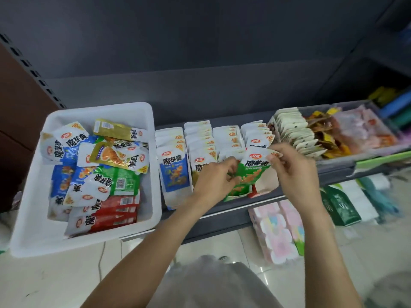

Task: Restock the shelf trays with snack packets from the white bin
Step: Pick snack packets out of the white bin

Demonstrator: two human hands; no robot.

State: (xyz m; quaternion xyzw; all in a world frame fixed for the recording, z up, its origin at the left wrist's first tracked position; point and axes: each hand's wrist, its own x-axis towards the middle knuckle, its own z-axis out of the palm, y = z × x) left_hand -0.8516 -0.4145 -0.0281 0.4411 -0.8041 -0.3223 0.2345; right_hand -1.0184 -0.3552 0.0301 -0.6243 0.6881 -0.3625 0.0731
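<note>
White bin (31, 218) of snack packets (100, 165) left of both hands

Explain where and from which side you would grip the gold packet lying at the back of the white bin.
Grip the gold packet by its long edges, coming straight down from above. It lies flat on top of the pile, uncovered, with the white bin open overhead.
</note>
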